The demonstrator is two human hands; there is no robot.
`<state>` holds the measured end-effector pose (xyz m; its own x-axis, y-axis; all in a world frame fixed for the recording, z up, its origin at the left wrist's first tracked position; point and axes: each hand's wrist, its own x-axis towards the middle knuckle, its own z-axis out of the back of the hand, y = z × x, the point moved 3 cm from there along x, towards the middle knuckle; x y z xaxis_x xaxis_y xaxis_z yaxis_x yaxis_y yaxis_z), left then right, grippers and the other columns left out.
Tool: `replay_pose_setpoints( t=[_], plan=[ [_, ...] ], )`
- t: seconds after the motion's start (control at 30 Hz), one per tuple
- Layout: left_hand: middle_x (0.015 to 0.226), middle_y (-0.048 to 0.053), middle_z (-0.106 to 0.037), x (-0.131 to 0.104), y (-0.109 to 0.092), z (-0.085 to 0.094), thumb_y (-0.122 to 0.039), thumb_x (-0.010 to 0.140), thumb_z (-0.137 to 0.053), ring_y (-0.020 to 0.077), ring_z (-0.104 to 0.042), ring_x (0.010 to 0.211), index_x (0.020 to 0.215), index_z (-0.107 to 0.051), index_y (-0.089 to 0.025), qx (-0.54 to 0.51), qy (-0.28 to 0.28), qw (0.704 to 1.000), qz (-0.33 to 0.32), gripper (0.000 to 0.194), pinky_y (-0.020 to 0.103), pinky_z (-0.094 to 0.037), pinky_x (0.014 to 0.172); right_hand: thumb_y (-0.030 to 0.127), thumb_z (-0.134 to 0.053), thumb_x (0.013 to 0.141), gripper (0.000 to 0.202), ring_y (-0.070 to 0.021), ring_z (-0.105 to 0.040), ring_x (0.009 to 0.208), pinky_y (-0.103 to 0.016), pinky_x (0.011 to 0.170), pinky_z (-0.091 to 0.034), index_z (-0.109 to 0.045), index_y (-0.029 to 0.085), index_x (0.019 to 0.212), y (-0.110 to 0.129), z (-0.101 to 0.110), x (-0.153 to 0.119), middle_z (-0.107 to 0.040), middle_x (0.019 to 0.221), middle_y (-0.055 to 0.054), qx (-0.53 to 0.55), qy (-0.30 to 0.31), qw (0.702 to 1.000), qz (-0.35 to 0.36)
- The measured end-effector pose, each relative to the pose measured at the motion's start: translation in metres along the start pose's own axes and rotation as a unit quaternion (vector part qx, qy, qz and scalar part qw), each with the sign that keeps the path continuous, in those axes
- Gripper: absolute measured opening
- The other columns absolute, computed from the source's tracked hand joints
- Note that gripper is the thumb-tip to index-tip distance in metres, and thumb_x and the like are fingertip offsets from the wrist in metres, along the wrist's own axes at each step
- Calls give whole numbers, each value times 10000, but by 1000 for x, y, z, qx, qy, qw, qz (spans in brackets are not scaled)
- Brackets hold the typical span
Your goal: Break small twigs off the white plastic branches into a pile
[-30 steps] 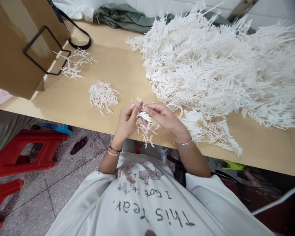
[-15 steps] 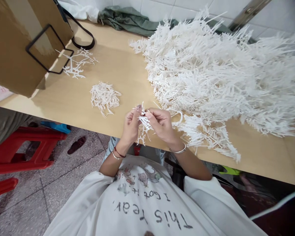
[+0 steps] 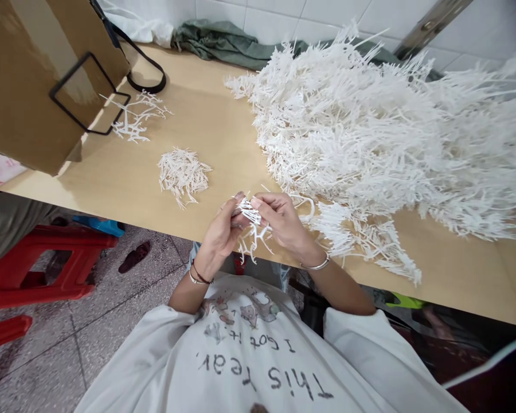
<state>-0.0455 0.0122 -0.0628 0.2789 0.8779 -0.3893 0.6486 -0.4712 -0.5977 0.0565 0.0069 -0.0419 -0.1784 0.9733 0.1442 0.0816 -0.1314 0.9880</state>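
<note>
Close to the table's front edge, my left hand and my right hand meet around a white branched plastic piece, which looks like a moulding sprue. Thin white sticks bunch between the fingertips, while forked branches dangle below. Both hands are closed; the right thumb and forefinger pinch at the bunch's right side. A small heap of short white sticks lies on the table beyond my left hand. Right of my right hand spreads a cluster of similar white pieces.
A large pile of white plastic pieces covers the table's right side. Bare forked sprues lie by a black wire frame and a cardboard box. Green cloth lines the wall. Red stools stand at lower left.
My left hand has shifted slightly left and down, its fingers turned, and the bunch of sticks shows more fully. The forked branches hang a little lower. The heaps on the table look unchanged.
</note>
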Motion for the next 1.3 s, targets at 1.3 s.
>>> replay_pose_setpoints(
  t=[1.3],
  plan=[
    [542, -43, -322, 11, -14, -4, -474, 797, -581, 60, -288, 461, 587, -460, -181, 210, 135, 956, -157, 381, 216, -270, 432, 394, -473, 896, 386, -68, -233, 503, -234, 474, -207, -346, 185, 597, 12, 0, -6, -279, 562, 52, -78, 24, 993, 88]
  ],
)
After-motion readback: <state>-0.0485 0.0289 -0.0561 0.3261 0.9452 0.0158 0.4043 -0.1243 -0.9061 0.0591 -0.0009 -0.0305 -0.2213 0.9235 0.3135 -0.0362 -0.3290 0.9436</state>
